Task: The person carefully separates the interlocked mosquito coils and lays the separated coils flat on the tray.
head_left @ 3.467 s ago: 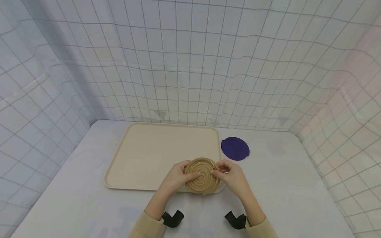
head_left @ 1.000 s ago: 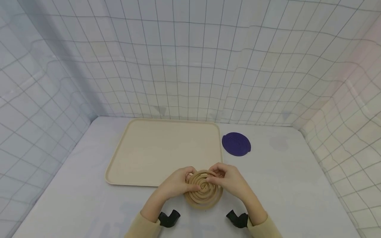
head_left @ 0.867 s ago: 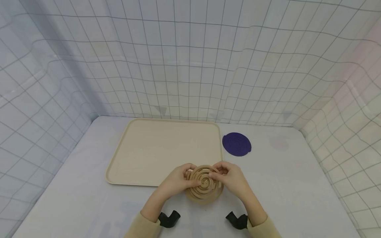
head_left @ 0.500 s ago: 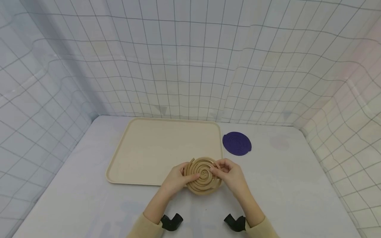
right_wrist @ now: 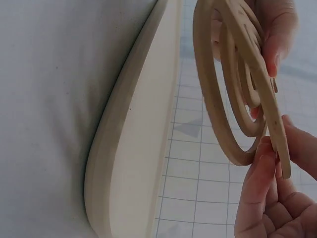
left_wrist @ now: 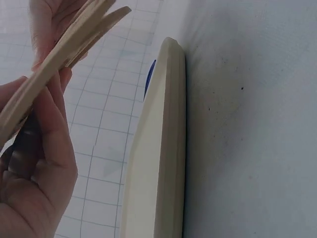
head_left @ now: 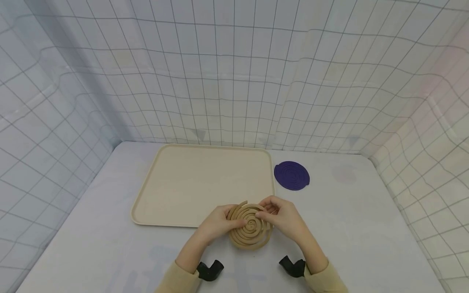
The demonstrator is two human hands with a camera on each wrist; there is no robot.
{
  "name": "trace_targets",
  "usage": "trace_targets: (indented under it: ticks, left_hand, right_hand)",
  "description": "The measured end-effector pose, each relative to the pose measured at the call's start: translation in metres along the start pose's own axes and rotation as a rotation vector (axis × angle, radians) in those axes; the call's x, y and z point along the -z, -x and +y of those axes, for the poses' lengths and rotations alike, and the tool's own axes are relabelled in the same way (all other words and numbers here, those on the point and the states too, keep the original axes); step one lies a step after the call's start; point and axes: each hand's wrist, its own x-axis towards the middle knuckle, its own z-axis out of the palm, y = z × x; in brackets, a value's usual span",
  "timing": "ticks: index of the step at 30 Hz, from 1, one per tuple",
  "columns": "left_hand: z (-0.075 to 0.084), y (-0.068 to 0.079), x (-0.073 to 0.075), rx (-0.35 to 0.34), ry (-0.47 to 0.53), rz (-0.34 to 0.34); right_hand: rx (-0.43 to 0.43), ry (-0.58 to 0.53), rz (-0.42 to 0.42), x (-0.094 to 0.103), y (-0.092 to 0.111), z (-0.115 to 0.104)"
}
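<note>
Tan coil (head_left: 250,228) — in both hands' (head_left: 218,224) (head_left: 286,217) pinch

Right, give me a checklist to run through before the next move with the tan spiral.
1. Left grip secure on the tan spiral: ok, thumb over its face.
2. Right grip holding the same piece: ok, pinching it near its edge in the right wrist view.
3. Spiral's turns lying together in one plane: not ok, they are spread, with gaps between.
4. Purple spiral mat outside the tray: ok, it lies on the table to the right.
5. Spiral free of cracks: cannot tell, fingers cover parts of it.
</note>
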Motion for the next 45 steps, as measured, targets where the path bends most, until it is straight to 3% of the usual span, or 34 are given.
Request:
trace_targets:
  ticks: [8,12,18,25,36,40,45]
  left_hand:
    - [-0.005,0.000,0.005,0.014,0.292,-0.076]
    - [-0.007,0.001,0.007,0.013,0.382,-0.109]
    - [-0.006,0.001,0.005,0.025,0.323,-0.092]
    - [-0.003,0.002,0.003,0.003,0.237,-0.124]
    - [-0.006,0.001,0.005,0.093,0.364,-0.109]
    - [-0.007,-0.002,0.010,0.115,0.439,-0.159]
    - [-0.010,-0.009,0.015,0.134,0.425,-0.244]
  right_hand:
    - [-0.052,-0.101,-0.009,0.001,0.000,0.002]
    - [-0.062,-0.133,-0.037,0.002,0.000,0.003]
    - [-0.048,-0.085,-0.080,0.002,0.001,0.001]
    - [-0.014,-0.002,-0.076,0.000,0.002,-0.002]
    - [0.004,-0.015,-0.061,-0.006,0.003,-0.003]
    - [0.048,-0.009,-0.088,-0.007,0.003,-0.004]
    - [0.111,0.003,-0.120,-0.009,0.004,-0.006]
